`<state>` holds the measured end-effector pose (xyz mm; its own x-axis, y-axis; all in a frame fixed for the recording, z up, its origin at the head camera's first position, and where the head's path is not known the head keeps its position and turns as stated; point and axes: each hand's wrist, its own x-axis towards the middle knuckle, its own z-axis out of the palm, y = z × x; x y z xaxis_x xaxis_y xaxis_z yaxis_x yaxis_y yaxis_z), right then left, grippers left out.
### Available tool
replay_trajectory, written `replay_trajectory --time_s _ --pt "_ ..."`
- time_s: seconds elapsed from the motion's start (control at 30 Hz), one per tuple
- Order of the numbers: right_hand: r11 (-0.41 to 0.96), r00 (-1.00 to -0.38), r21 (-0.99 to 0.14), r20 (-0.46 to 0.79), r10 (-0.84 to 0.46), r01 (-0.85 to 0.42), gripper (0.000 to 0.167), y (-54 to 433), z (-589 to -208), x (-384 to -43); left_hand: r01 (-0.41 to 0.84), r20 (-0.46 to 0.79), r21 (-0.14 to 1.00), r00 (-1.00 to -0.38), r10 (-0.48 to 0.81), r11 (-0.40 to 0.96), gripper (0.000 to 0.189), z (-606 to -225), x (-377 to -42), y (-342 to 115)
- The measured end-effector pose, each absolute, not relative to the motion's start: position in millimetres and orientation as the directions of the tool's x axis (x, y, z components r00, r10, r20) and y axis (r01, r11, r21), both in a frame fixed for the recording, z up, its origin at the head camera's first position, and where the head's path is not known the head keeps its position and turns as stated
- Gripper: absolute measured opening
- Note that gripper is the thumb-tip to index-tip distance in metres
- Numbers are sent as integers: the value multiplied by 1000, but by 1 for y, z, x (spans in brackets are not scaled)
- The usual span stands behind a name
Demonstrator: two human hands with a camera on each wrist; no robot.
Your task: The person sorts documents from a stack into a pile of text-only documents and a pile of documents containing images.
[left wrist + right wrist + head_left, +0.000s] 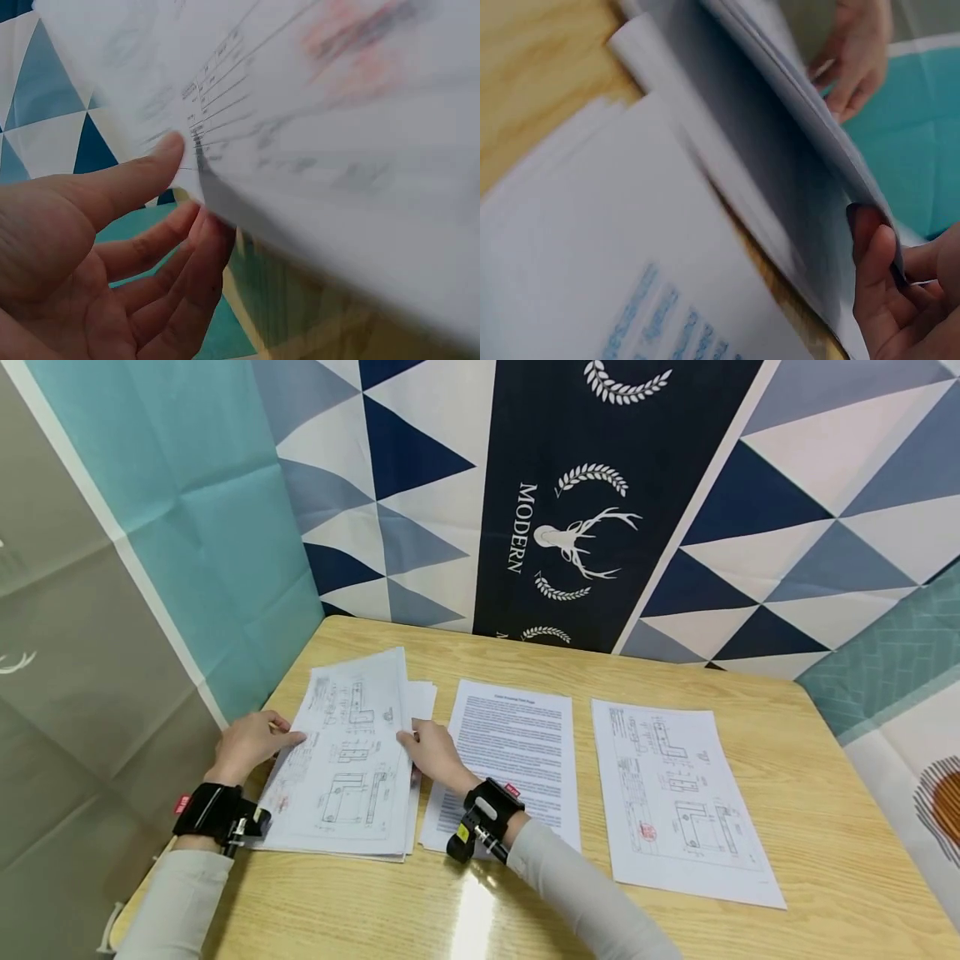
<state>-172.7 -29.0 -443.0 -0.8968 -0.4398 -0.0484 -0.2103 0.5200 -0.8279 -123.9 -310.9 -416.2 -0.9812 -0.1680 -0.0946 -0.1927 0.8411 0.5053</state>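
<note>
Several sheets with technical drawings (352,760) are held up at the left of the table, their near edge by the table's front. My left hand (249,745) pinches their left edge, thumb on top; in the left wrist view its fingers (187,277) are beneath the paper. At the right edge, my right hand (437,753) pinches the same sheets between thumb and fingers. The right wrist view shows the raised sheets (810,97) tilted above other white sheets (720,142). A stack of text pages (510,735) lies just right, partly under my right wrist.
Farther right, another drawing sheet (682,802) with a red stamp lies flat on the wooden table (517,902). Patterned cloth (420,493) hangs behind the table's back edge, and a teal and grey curtain (202,510) runs along its left side.
</note>
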Motion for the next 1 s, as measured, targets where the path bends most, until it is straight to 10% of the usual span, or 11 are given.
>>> replay_trajectory --time_s 0.5,1.0 --pt "489 -926 -872 -156 -345 -35 35 2 -434 -185 -91 -180 623 -983 30 777 34 -390 -134 -293" --pt "654 -986 -755 -63 -153 -53 46 186 -404 -195 43 -160 769 -953 257 638 18 -353 -170 -136"
